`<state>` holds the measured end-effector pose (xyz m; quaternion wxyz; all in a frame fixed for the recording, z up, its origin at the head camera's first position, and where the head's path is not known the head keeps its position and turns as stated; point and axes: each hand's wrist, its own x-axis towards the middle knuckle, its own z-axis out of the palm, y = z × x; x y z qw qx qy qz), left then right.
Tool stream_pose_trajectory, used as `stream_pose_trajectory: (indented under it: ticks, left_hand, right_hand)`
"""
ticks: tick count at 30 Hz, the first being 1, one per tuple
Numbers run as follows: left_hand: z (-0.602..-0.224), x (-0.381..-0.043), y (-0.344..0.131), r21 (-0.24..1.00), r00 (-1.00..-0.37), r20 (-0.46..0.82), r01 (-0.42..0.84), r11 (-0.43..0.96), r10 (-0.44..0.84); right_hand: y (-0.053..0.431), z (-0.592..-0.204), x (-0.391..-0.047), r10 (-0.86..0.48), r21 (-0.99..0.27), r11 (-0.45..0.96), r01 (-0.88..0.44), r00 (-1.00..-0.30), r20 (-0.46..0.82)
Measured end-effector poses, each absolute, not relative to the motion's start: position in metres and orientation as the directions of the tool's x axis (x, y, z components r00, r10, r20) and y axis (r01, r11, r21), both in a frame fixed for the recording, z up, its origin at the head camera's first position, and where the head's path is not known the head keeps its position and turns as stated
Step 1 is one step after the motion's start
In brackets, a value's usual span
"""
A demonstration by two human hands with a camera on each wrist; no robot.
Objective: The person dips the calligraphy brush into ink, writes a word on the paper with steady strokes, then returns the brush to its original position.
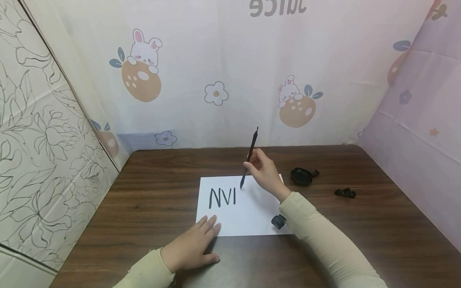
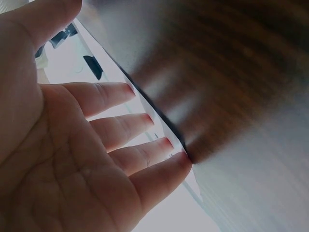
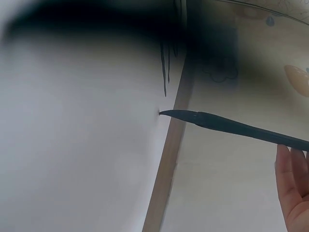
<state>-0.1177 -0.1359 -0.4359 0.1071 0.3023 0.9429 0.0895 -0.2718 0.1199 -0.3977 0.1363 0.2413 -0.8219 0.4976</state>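
Observation:
My right hand [image 1: 264, 172] pinches a black calligraphy brush [image 1: 253, 143] partway along its handle and holds it nearly upright. The brush's dark tip points down at the upper part of a white sheet of paper [image 1: 248, 218], just right of the black brushed strokes [image 1: 222, 198], which look like N, V and I. In the right wrist view, the brush tip [image 3: 176, 114] is right at the paper surface beside the strokes. With fingers extended, my left hand [image 1: 192, 246] rests at the sheet's lower left edge. Its fingertips [image 2: 164, 143] touch the paper's edge in the left wrist view.
A small black dish [image 1: 301, 176] with a short handle stands on the dark wooden table [image 1: 151, 192], right of the paper. Near it lies a small black rest-like piece [image 1: 345, 193]. A black device [image 1: 278, 221] shows by my right sleeve. Printed curtains [image 1: 216, 52] hang behind.

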Motion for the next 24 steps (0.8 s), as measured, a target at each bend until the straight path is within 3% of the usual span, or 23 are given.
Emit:
stream_pose_trajectory:
  ticks: [7, 24]
  left_hand:
    - [-0.4354, -0.1178, -0.1355, 0.234, -0.794, -0.136, 0.556, 0.798, 0.593]
    - [-0.4341, -0.1177, -0.136, 0.237, -0.797, -0.135, 0.551, 0.8, 0.588]
  right_hand:
    - [0.1203, -0.3991, -0.2706, -0.271, -0.708, 0.45, -0.544, -0.839, 0.472]
    - [0.1196, -0.399, -0.2661, -0.31, -0.71, 0.453, -0.54, -0.842, 0.442]
